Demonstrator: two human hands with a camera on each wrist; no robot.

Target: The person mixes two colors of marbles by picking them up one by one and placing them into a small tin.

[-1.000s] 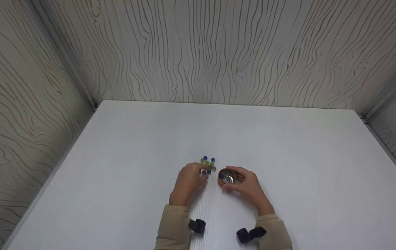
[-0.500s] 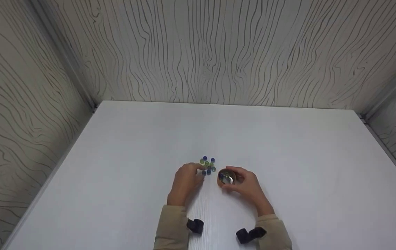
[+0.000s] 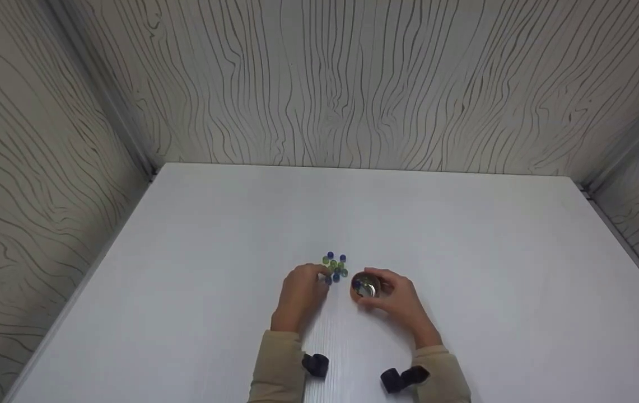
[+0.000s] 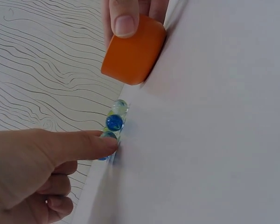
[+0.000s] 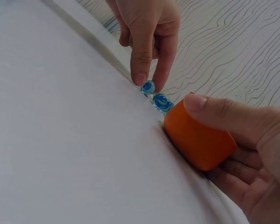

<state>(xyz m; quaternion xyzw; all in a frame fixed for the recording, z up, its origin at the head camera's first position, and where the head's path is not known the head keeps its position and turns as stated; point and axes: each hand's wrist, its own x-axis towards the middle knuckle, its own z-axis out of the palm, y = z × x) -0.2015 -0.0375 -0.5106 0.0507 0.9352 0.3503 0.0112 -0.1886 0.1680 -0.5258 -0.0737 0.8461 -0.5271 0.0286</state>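
Several glass marbles (image 3: pixel 334 264), some blue and some green, lie grouped on the white table. My left hand (image 3: pixel 297 294) is at their near left side and pinches a blue marble (image 5: pixel 148 87) between thumb and index finger, low at the tabletop. Its other fingers curl in, as the left wrist view shows. With thumb and fingers my right hand (image 3: pixel 400 296) grips a small orange cup (image 5: pixel 198 135), which stands on the table just right of the marbles. The cup's inside is shiny, and some marbles (image 3: pixel 359 284) show in it; how many is unclear.
The white table (image 3: pixel 213 224) reaches out to both sides and behind the marbles. Wood-grain panels (image 3: pixel 330 84) stand along its back and sides. Black wrist mounts (image 3: pixel 316 365) sit on both sleeves.
My left hand first draws back slightly left from the marbles, then its thumb and finger come together on the near blue one. The right hand and cup stay in place.
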